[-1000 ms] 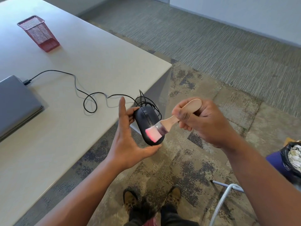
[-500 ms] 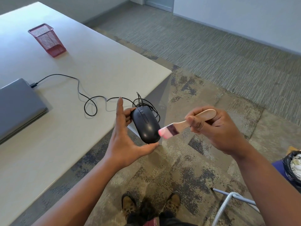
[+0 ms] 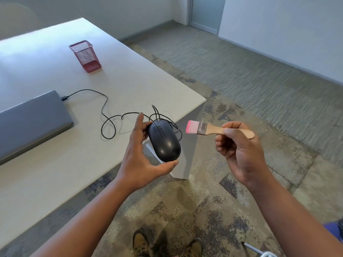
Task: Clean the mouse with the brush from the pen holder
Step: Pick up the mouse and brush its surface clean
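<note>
My left hand (image 3: 139, 160) holds a black wired mouse (image 3: 164, 140) up in the air, just off the near corner of the table, top side facing me. Its black cable (image 3: 105, 108) runs back across the table to a closed grey laptop (image 3: 31, 119). In my right hand (image 3: 239, 153) is a small brush (image 3: 207, 128) with a wooden handle, a metal band and pink bristles. The brush lies level, bristles pointing left, a short gap away from the mouse. A red mesh pen holder (image 3: 85, 55) stands far back on the table and looks empty.
The white table (image 3: 130, 80) fills the left half, its corner just behind the mouse. Patterned carpet covers the floor to the right. My shoes (image 3: 167, 243) show at the bottom, and a metal chair leg (image 3: 252, 249) at the bottom right.
My right hand has drawn the brush off the mouse and out to the right, turning it level. The view has tilted up. The left hand keeps the mouse in the same hold.
</note>
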`<action>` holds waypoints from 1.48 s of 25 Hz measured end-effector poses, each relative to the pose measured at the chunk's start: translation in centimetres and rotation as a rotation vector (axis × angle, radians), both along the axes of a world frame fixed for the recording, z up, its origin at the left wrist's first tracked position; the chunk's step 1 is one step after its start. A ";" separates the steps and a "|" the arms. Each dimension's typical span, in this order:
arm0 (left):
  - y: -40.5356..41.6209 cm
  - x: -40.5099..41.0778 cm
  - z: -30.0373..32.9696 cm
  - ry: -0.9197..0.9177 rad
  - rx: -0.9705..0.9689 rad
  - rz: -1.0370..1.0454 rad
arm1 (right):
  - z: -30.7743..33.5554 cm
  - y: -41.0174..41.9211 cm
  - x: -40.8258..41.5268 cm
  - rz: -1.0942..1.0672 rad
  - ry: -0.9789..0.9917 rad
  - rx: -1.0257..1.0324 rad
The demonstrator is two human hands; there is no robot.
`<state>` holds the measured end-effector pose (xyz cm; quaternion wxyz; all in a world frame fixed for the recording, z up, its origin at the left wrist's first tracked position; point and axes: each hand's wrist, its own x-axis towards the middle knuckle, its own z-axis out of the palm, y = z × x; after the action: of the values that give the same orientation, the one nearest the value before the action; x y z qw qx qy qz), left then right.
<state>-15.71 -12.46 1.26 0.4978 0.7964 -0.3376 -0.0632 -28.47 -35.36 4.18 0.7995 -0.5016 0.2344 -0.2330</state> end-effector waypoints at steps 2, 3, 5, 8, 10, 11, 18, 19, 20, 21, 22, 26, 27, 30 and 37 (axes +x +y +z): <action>0.4 0.2 0.3 -0.008 -0.005 0.027 | 0.2 0.5 0.8 0.032 -0.001 0.060; 0.8 0.4 0.4 -0.015 -0.006 0.044 | 0.3 0.9 1.4 0.059 -0.007 0.081; 1.3 0.7 0.7 -0.027 0.011 0.056 | 0.4 1.4 2.3 0.091 -0.019 0.096; 2.6 1.9 0.8 -0.038 0.034 0.078 | 0.6 2.4 4.3 0.126 -0.030 0.100; 3.2 3.2 0.9 -0.042 0.040 0.087 | 1.0 3.1 5.8 0.130 -0.027 0.101; 3.5 4.1 0.9 -0.042 0.041 0.089 | 1.2 3.7 6.8 0.130 -0.024 0.102; 5.3 11.1 0.9 0.013 0.041 0.121 | 3.2 6.9 13.3 0.097 -0.036 0.063; 5.5 12.0 0.8 0.031 0.041 0.129 | 3.3 7.3 14.1 0.093 -0.038 0.057; 5.4 12.8 0.6 0.048 0.044 0.136 | 3.3 7.6 14.7 0.090 -0.036 0.052; 5.4 13.4 0.5 0.064 0.048 0.144 | 3.4 7.9 15.2 0.089 -0.034 0.047; 5.4 14.1 0.4 0.080 0.053 0.150 | 3.4 8.3 15.9 0.088 -0.033 0.041; 4.7 15.9 0.0 0.122 0.079 0.168 | 3.5 9.4 18.0 0.074 -0.026 0.039; 4.4 16.2 0.0 0.121 0.090 0.176 | 3.6 9.5 18.5 0.069 -0.024 0.038; 3.5 17.5 0.0 0.087 0.135 0.192 | 3.7 9.5 20.0 0.069 -0.024 0.040; 2.6 19.6 0.2 0.029 0.302 0.259 | 3.3 7.0 23.5 0.125 -0.037 0.062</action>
<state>3.93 -9.90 1.46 0.3813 0.8979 -0.2117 -0.0601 -4.94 -28.36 7.51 0.8317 -0.4861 0.1949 -0.1846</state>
